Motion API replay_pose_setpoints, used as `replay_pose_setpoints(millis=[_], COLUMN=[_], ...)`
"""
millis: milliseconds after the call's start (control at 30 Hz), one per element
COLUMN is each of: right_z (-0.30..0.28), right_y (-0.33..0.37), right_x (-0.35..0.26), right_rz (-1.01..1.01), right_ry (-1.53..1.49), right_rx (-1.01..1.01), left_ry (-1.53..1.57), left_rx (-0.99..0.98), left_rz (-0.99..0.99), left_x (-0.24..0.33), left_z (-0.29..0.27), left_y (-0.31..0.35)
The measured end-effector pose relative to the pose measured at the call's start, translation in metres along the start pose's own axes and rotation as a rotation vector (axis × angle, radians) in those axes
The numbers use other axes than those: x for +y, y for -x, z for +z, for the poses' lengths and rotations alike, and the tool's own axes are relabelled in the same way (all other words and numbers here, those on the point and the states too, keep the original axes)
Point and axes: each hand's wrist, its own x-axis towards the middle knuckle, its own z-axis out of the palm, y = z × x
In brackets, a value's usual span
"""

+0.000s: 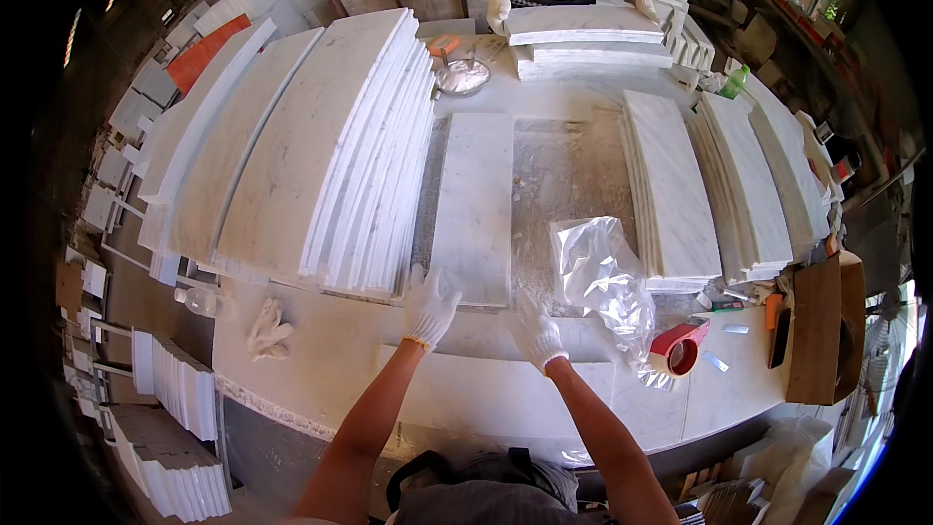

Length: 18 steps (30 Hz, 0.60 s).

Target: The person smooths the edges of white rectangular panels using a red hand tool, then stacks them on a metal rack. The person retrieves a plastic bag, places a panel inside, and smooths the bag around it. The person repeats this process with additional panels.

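A single white marble slab lies flat in the middle of the table, its long side running away from me. My left hand, in a white knit glove, is at the slab's near left corner with its fingers stretched out. By the near right corner is my right hand, also gloved, fingers extended forward. Neither hand has anything gripped in it; whether the fingertips touch the slab I cannot tell. Right of the slab, a crumpled clear plastic sheet lies beside a red tape dispenser.
Tall marble stacks stand at left, lower ones at right. Across the table, a co-worker's gloved hand rests at another slab stack. A bowl of white powder, spare gloves, a bottle and a cardboard box sit around.
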Motion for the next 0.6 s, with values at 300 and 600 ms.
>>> replay_pose_setpoints(millis=[300,600], right_z=[0.012,-0.054], right_y=[-0.065,-0.086], right_x=[-0.018,-0.054], right_rz=[0.262,0.533], right_ry=[0.345,-0.62], right_rx=[0.165,-0.383], left_ry=[0.265,0.715], left_rx=[-0.103,-0.129], left_rz=[-0.153,-0.516], left_x=[0.017,0.014], left_z=[0.055,0.005], left_y=[-0.002,-0.037])
